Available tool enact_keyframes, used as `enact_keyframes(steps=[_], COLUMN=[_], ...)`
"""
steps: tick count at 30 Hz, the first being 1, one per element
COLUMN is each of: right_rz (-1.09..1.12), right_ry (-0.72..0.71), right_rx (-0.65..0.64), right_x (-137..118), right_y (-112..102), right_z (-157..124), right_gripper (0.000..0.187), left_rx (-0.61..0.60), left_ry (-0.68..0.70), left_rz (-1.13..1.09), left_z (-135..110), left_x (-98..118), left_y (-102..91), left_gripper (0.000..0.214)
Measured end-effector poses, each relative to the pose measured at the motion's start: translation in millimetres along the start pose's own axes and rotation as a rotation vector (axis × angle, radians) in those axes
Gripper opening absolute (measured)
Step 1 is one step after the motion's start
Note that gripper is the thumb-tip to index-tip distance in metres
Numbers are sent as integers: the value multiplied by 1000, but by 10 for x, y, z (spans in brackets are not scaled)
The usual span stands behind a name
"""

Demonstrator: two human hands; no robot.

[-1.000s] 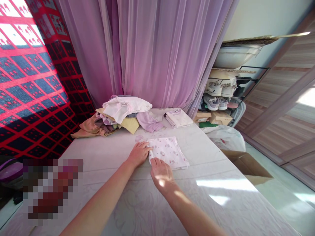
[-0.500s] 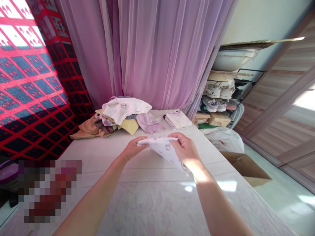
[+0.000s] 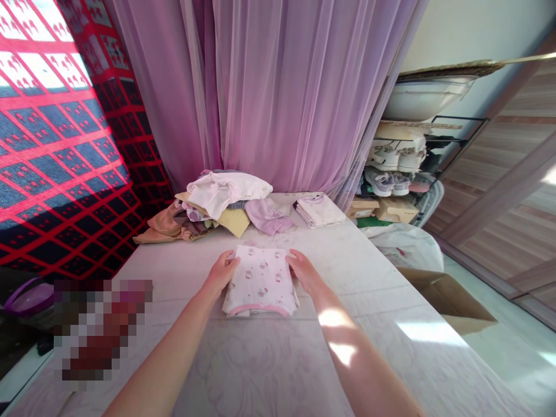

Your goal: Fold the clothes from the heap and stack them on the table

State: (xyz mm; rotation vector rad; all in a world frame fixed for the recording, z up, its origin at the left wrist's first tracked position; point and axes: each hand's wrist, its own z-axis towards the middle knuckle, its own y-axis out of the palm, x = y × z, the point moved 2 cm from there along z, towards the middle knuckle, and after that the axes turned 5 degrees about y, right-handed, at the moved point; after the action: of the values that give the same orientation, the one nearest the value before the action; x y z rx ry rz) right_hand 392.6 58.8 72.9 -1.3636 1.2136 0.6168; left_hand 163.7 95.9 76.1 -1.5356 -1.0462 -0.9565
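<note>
A pale folded shirt (image 3: 262, 279) with small printed figures and a pink neckline lies flat on the sheet-covered surface (image 3: 260, 359) in front of me. My left hand (image 3: 223, 270) grips its far left corner, thumb on top. At the far right corner, my right hand (image 3: 303, 271) pinches the edge in the same way; some fingertips are hidden by the cloth. Beyond the shirt rests a heap of loose clothes, with a white garment (image 3: 228, 190) on top and a lilac garment (image 3: 268, 218) at its right side. A stack of folded clothes (image 3: 320, 210) sits farther right.
A purple curtain (image 3: 278, 92) hangs along the back. To the right stand a rack with shoes (image 3: 386, 182), a white plastic bag (image 3: 403, 243) and an open cardboard box (image 3: 443, 298) on the floor. Red-and-black patterned cloth (image 3: 78, 156) hangs at left.
The shirt was held up, bunched and tilted between both hands; now it lies flat as a neat rectangle, neckline toward me. Both hands have come down to its far corners.
</note>
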Motion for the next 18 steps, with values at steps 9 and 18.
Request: enact_keyframes(steps=[9, 18], right_rz=[-382, -645], right_ry=[9, -97], right_rx=[-60, 30], right_x=[141, 125], right_y=[52, -67], right_z=[-129, -111], right_gripper=[63, 55], left_rx=[-124, -31], left_ry=[161, 186], left_rz=[431, 700], left_z=[-227, -496], left_x=[-179, -83], left_y=[-77, 151], left_gripper=[66, 61])
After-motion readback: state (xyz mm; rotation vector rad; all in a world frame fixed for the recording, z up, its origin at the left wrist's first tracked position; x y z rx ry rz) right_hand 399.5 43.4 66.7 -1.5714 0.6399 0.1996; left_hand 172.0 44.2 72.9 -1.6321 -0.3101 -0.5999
